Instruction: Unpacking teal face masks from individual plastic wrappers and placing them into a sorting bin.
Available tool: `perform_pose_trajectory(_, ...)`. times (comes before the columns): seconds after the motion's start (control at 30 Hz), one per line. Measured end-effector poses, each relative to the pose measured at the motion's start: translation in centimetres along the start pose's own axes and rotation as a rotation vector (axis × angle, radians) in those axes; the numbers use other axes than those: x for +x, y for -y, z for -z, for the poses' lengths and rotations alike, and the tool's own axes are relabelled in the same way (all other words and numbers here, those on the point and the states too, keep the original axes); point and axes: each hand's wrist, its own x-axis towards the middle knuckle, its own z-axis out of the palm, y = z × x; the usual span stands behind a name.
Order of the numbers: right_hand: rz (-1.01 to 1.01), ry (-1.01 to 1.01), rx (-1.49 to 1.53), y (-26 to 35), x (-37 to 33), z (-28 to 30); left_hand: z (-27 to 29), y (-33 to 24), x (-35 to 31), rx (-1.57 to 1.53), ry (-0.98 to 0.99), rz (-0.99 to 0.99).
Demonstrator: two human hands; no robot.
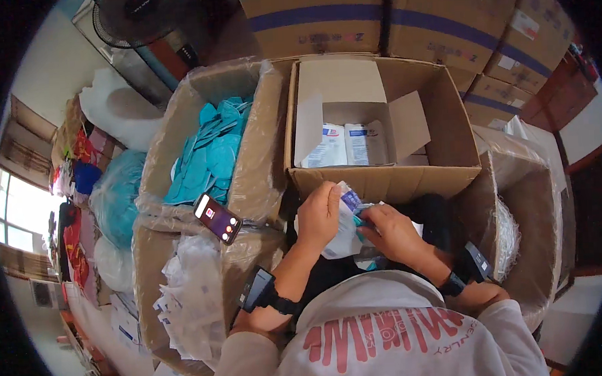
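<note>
Tall cardboard boxes [313,16] banded in purple stand stacked along the back of the room, with a dark fan [142,17] to their left and a bright window [23,210] at the far left. Before the stack, a large open carton [381,183] holds a smaller white-lined box [343,78], its flaps spread and two white-and-blue packages [366,143] lying side by side inside. To the left of that carton, a plastic-lined box [272,132] carries a loose heap of teal pieces [209,152]; a smartphone [218,218] with its screen lit rests at that box's near edge. Nearer the person, another box [147,279] is filled with white plastic bags [191,293], while a lined box on the right [545,231] contains a bundle of whitish strands [507,239]. The white bag [342,243] being handled is just in front of the central carton, above the person's lap, between the two hands. The left hand [319,215] has its grip closed on the bag's upper left side. The right hand [393,232] has its grip pinched on a teal item [361,219] at the bag's right side; how far that item sits inside the bag cannot be told. A dark device is strapped to each wrist.
</note>
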Motion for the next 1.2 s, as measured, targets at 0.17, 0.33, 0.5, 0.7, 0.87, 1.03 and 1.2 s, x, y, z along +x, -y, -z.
perform_pose_trajectory(0.17,0.044,-0.155,0.281,-1.4,0.2,0.5,0.0,1.3,-0.1,0.010,-0.056,0.102)
perform_pose_trajectory(0.33,-0.383,-0.460,0.864,-4.8,0.3,6.1,1.0,2.9,0.0,-0.017,-0.114,0.060)
perform_pose_trajectory(0.5,-0.425,-0.234,0.948,-5.8,0.5,11.5,2.6,1.9,0.3,-0.224,-0.165,0.034)
perform_pose_trajectory(0.7,0.074,0.248,0.254,0.3,3.2,9.2,3.2,1.0,0.4,-0.159,-0.078,-0.103)
perform_pose_trajectory(0.87,0.110,0.410,-0.072,0.7,3.8,5.6,2.6,-0.3,0.2,-0.125,-0.011,-0.149)
perform_pose_trajectory(1.03,0.105,0.300,0.031,0.5,3.2,4.6,1.7,0.2,0.4,-0.069,-0.051,-0.071)
perform_pose_trajectory(1.2,-0.003,0.417,-0.003,0.5,3.0,4.8,0.9,-0.5,0.5,-0.070,0.001,-0.154)
